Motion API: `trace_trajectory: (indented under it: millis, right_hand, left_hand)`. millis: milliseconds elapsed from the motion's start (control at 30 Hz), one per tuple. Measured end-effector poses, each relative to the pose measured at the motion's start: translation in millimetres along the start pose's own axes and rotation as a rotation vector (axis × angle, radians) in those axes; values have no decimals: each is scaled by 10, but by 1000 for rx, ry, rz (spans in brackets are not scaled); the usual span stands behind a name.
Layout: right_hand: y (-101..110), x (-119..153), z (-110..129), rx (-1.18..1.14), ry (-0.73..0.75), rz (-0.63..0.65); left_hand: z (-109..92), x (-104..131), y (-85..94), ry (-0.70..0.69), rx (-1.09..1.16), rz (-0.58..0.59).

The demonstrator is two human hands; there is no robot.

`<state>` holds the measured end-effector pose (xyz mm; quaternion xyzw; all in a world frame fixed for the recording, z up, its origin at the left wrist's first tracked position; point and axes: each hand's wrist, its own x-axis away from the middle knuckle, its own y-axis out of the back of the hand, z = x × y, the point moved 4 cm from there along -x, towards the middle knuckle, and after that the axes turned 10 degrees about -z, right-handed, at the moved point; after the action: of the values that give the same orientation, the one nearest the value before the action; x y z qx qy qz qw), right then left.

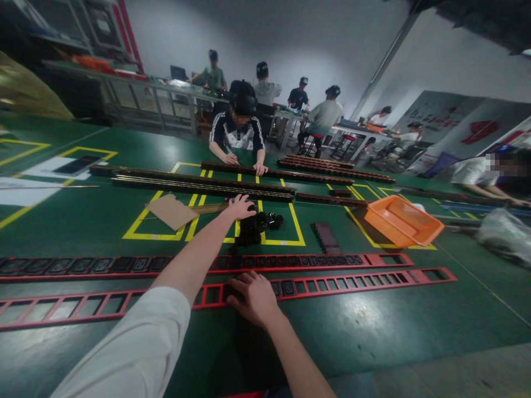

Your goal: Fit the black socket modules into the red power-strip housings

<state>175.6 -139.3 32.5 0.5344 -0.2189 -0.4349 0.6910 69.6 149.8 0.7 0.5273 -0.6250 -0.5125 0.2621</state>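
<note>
My left hand reaches forward with its fingers apart over a heap of small black parts. No part shows in its grasp. Closer to me, my right hand straddles the nearer red slotted frame. Its fingers lie by the far rail and its thumb by the near one, hiding the slot beneath. Just right of this hand, black square pieces sit in slots of that frame. Parallel behind it lies a second red frame, with black square pieces filling many of its slots.
An orange basket stands tilted at right. Cardboard lies left of the black heap, and a pixelated dark object lies right of it. Long dark strips cross the table. A co-worker sits opposite; another person leans in at right.
</note>
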Motion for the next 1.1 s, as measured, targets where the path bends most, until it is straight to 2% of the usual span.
trace_trajectory:
  millis: [200, 433, 600, 900, 1100]
  right_hand:
    - [-50, -6, -15, 46, -9, -11]
    - [-81, -9, -16, 38, -6, -48]
    - [-59, -15, -4, 21, 11, -75]
    - [-81, -4, -26, -14, -6, -88]
    - [-99, -6, -32, -4, -10, -86]
  left_hand:
    - [-113, 178, -48, -123, -13, -47]
    - [-100, 507, 81, -149, -51, -77]
    - [-4, 772, 190, -121, -75, -38]
    - [289, 1318, 346, 9, -76, 22]
    - [348, 1682, 452, 56, -36, -35]
